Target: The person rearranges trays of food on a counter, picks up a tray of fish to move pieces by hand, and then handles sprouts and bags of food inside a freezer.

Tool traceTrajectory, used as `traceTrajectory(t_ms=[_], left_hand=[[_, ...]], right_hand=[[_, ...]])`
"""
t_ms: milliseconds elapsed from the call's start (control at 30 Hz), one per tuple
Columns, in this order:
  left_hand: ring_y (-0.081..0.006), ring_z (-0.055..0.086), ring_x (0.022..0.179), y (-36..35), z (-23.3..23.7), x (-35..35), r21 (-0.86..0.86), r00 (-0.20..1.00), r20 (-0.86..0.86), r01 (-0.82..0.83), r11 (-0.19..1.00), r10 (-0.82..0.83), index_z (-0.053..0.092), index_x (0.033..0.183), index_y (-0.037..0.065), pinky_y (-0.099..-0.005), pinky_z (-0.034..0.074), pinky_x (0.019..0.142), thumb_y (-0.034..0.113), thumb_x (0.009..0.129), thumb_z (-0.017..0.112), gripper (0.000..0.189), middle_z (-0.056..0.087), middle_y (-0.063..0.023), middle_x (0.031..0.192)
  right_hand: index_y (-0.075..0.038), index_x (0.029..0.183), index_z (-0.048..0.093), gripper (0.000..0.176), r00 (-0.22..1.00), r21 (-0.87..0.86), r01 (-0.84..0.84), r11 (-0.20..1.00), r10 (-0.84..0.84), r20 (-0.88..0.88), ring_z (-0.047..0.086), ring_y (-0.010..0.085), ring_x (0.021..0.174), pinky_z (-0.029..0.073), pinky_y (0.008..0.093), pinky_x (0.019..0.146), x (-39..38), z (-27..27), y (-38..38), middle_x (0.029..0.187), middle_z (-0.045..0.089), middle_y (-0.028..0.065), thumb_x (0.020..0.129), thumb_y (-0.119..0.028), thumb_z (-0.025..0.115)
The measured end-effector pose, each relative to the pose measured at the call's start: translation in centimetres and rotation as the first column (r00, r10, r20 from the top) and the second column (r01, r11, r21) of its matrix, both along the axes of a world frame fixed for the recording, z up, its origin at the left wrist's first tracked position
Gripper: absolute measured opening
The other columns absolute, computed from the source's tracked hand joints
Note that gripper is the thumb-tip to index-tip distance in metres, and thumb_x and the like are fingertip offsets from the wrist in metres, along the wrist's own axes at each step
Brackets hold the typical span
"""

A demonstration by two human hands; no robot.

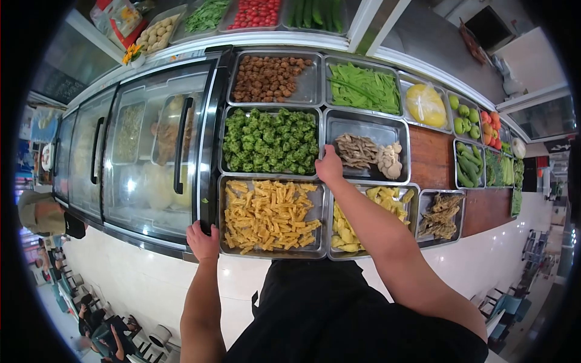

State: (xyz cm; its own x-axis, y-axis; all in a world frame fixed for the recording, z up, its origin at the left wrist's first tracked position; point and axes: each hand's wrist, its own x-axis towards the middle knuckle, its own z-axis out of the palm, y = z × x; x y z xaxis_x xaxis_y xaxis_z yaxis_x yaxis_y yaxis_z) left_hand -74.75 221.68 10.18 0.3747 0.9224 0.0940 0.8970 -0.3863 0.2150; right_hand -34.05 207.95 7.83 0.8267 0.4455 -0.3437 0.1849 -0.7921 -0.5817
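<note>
My right hand [330, 166] is closed at the right rim of a metal tray of curly green vegetable pieces [269, 142], its fingertips partly hidden. Right beside it stands a tray with brown strips and pale mushrooms [366, 156]. My left hand [203, 242] rests on the front corner of a glass display case [151, 157], thumb and forefinger apart. Just right of that hand is a tray of yellow fried strips [269, 215]. My right forearm passes over a tray of yellow pieces [387, 202].
Behind are trays of brown fried balls [272, 78] and green leaf vegetables [363, 88]. Further right are dried brown pieces [442, 216], cucumbers [469, 163] and green fruit [465, 119]. A window ledge with more produce lies beyond. People sit at the lower left.
</note>
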Motion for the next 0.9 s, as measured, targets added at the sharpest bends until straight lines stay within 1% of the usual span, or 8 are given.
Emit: traceTrajectory(t_ms=[200,367,500,667,733,800,867,900], left_hand=[[-0.0371,0.052,0.097,-0.2,0.0,0.0,0.018,1.0,-0.012,0.021,1.0,-0.021,0.053,0.109,0.003,-0.0458,0.043,0.085,0.029,0.077,0.068,0.044,0.052,-0.0158,0.1],[-0.0375,0.052,0.098,-0.1,-0.1,-0.1,0.014,1.0,-0.002,0.029,0.999,-0.029,0.053,0.111,0.002,-0.0461,0.043,0.086,0.028,0.078,0.068,0.045,0.052,-0.0165,0.101],[-0.0378,0.052,0.098,-0.3,0.5,0.1,-0.008,1.0,-0.01,0.013,1.0,-0.013,0.053,0.112,0.001,-0.0464,0.043,0.086,0.029,0.078,0.068,0.046,0.053,-0.0172,0.101],[-0.0378,0.052,0.1,-0.6,1.2,0.1,-0.048,0.999,-0.041,0.002,0.999,-0.004,0.051,0.114,0.001,-0.0461,0.043,0.087,0.03,0.082,0.065,0.045,0.051,-0.0164,0.104],[-0.038,0.052,0.1,-0.5,0.8,-0.1,-0.038,0.999,-0.048,0.001,0.999,-0.003,0.051,0.114,0.001,-0.0462,0.043,0.087,0.03,0.082,0.065,0.045,0.051,-0.0165,0.104],[-0.0384,0.052,0.1,-0.4,0.5,-0.1,-0.03,0.999,-0.049,0.008,1.0,-0.01,0.051,0.114,0.001,-0.0464,0.043,0.087,0.03,0.082,0.065,0.045,0.051,-0.0169,0.105],[-0.0387,0.052,0.099,-0.5,0.6,0.0,-0.022,0.998,-0.056,0.02,1.0,-0.021,0.051,0.114,0.001,-0.0466,0.043,0.086,0.03,0.082,0.065,0.045,0.051,-0.0173,0.105],[-0.039,0.053,0.099,-0.6,0.7,0.2,-0.023,0.998,-0.06,0.009,1.0,-0.011,0.051,0.114,0.001,-0.0469,0.043,0.086,0.03,0.082,0.065,0.045,0.052,-0.0177,0.105]], right_hand=[[-0.002,0.135,0.037,0.059,0.992,-0.072,-0.108,0.991,0.103,-0.08,0.061,0.0404,0.1,0.049,0.0477,0.084,0.5,0.3,0.3,0.11,0.063,0.0242,0.082,-0.013,0.062],[-0.001,0.137,0.039,0.057,0.995,0.169,-0.104,0.98,0.104,0.011,0.049,0.0394,0.12,0.043,0.0428,0.099,-1.5,1.6,-3.8,0.135,0.048,0.0245,0.085,-0.014,0.058],[-0.005,0.132,0.045,0.051,0.997,0.295,-0.071,0.953,0.058,0.051,0.053,0.0375,0.117,0.044,0.0421,0.096,-3.9,2.6,-14.6,0.129,0.053,0.0215,0.085,-0.016,0.061],[-0.001,0.119,0.054,0.043,0.852,0.129,0.351,0.927,-0.374,0.366,0.052,0.0361,0.109,0.042,0.0425,0.095,-0.9,0.6,-35.9,0.114,0.057,0.0181,0.08,-0.013,0.067],[0.005,0.118,0.054,0.045,0.565,0.178,0.713,0.678,-0.706,0.427,0.052,0.0381,0.108,0.041,0.0437,0.096,0.1,-0.5,-43.3,0.111,0.056,0.0214,0.078,-0.011,0.065],[0.008,0.122,0.049,0.05,0.309,0.052,0.917,0.396,-0.785,0.537,0.055,0.0386,0.104,0.043,0.0432,0.094,0.5,-0.9,-48.1,0.112,0.057,0.0257,0.078,-0.012,0.065],[0.006,0.116,0.05,0.044,0.086,0.076,0.992,0.104,-0.973,0.213,0.061,0.0351,0.085,0.051,0.0453,0.072,0.6,-3.0,-51.2,0.106,0.059,0.0236,0.078,-0.01,0.066],[0.006,0.116,0.05,0.044,0.075,0.078,0.993,0.094,-0.974,0.212,0.061,0.0351,0.085,0.051,0.0453,0.072,0.7,-4.7,-52.8,0.106,0.059,0.0236,0.078,-0.01,0.066]])
